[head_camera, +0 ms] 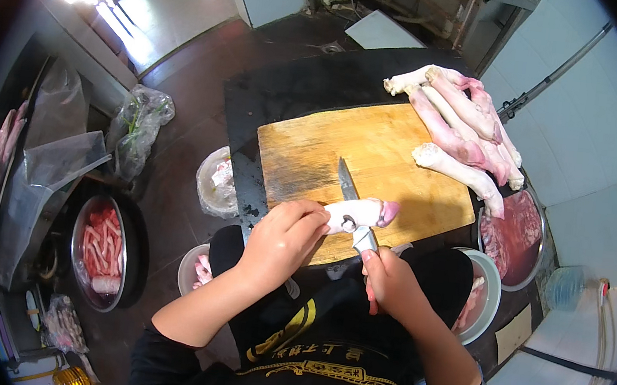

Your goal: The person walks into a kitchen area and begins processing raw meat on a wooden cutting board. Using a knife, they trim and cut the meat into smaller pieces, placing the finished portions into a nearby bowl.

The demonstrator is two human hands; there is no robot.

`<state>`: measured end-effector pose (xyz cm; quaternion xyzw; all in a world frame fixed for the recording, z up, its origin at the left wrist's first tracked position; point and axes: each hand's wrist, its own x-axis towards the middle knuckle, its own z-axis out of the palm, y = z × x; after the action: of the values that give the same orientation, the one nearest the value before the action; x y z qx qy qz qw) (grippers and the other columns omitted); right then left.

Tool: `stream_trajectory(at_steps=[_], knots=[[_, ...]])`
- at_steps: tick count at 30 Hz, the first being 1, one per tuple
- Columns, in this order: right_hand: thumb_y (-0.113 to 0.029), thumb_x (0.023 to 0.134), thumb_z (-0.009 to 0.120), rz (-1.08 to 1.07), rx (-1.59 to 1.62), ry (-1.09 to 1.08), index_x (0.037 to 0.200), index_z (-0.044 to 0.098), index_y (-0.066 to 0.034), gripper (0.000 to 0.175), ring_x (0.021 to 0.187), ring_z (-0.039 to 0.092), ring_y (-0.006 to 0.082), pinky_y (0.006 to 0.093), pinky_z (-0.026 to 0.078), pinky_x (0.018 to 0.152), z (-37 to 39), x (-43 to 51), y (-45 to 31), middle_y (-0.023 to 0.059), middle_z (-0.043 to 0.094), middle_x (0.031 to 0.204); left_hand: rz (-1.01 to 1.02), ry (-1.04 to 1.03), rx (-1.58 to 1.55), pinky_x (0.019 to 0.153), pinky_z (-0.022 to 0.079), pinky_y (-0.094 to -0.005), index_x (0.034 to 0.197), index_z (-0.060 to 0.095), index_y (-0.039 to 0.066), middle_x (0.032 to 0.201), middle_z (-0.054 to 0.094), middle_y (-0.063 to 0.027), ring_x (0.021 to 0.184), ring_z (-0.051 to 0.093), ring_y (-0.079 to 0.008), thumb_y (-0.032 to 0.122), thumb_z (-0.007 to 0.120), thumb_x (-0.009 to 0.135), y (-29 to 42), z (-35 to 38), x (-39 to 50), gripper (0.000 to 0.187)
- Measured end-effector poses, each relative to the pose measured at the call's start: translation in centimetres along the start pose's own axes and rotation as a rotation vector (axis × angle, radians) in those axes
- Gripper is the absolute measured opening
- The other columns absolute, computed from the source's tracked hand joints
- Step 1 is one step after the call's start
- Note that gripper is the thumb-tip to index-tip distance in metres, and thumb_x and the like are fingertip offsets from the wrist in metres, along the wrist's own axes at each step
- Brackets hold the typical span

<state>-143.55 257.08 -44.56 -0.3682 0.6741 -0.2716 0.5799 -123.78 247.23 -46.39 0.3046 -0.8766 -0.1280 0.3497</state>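
My left hand [289, 229] grips the near end of a pale, skinned-looking animal trotter [362, 210], held crosswise above the cutting board. The trotter has a dark spot on its side and a pinkish hoof end pointing right. My right hand [390, 277] is closed around the red handle of a knife [371, 299], with a pale, wrapped-looking section in front of the fingers. A pointed steel blade [347, 181] shows beyond the trotter, in line with that handle; the trotter hides the stretch between. Beneath lies the worn wooden cutting board [314, 137].
Several trotters [450, 128] are piled at the board's right corner on a black table [297, 87]. Metal basins hold raw meat at right [512, 236] and left [102, 250]. Tubs [486, 301] with meat stand by my legs. A plastic bag [143, 124] lies left.
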Motion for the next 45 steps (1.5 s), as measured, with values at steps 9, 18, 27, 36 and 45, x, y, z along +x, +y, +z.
stream_trajectory(at_steps=[9, 18, 27, 36, 45], knots=[[-0.031, 0.105, 0.050, 0.043, -0.016, 0.003, 0.091, 0.051, 0.0016, 0.035, 0.042, 0.054, 0.0180, 0.0313, 0.045, 0.042, 1.1, -2.0, 0.9, 0.0078, 0.053, 0.059, -0.005, -0.030, -0.046, 0.078, 0.057, -0.0376, 0.095, 0.070, 0.002, 0.098, 0.070, -0.0094, 0.090, 0.068, -0.0291, 0.005, 0.077, 0.081, -0.6, 0.0, 0.7, 0.017], [-0.031, 0.104, 0.051, 0.041, -0.001, -0.006, 0.093, 0.050, 0.0029, 0.036, 0.042, 0.055, 0.0200, 0.0334, 0.047, 0.043, 0.9, 0.9, -1.4, 0.0104, 0.056, 0.062, -0.004, -0.019, -0.081, 0.077, 0.057, -0.0366, 0.093, 0.071, 0.003, 0.095, 0.069, -0.0086, 0.088, 0.068, -0.0283, 0.005, 0.078, 0.080, -0.6, 0.0, 0.9, 0.015], [-0.031, 0.104, 0.052, 0.020, -0.040, -0.024, 0.095, 0.050, 0.0058, 0.038, 0.042, 0.057, 0.0210, 0.0354, 0.046, 0.042, 1.4, -1.2, -0.3, 0.0122, 0.054, 0.058, 0.002, -0.034, -0.109, 0.076, 0.055, -0.0378, 0.093, 0.070, 0.005, 0.095, 0.070, -0.0084, 0.088, 0.069, -0.0288, 0.006, 0.080, 0.079, -1.2, 0.3, 0.8, 0.017], [-0.032, 0.105, 0.047, 0.121, 0.063, -0.043, 0.097, 0.052, -0.0036, 0.030, 0.041, 0.050, 0.0146, 0.0280, 0.041, 0.040, -2.4, -2.4, 0.6, 0.0034, 0.052, 0.059, -0.080, -0.123, -0.133, 0.080, 0.053, -0.0388, 0.099, 0.067, 0.002, 0.101, 0.068, -0.0129, 0.092, 0.066, -0.0314, 0.007, 0.077, 0.082, -0.9, -0.5, 1.2, 0.021], [-0.028, 0.105, 0.046, 0.009, 0.264, 0.110, 0.096, 0.051, -0.0052, 0.025, 0.037, 0.047, 0.0121, 0.0246, 0.037, 0.038, -3.6, -2.5, 2.4, 0.0017, 0.051, 0.055, -0.090, -0.348, -0.084, 0.095, 0.049, -0.0441, 0.126, 0.060, 0.001, 0.111, 0.063, -0.0185, 0.107, 0.060, -0.0376, 0.020, 0.072, 0.088, 1.9, 2.4, 6.3, 0.044]])
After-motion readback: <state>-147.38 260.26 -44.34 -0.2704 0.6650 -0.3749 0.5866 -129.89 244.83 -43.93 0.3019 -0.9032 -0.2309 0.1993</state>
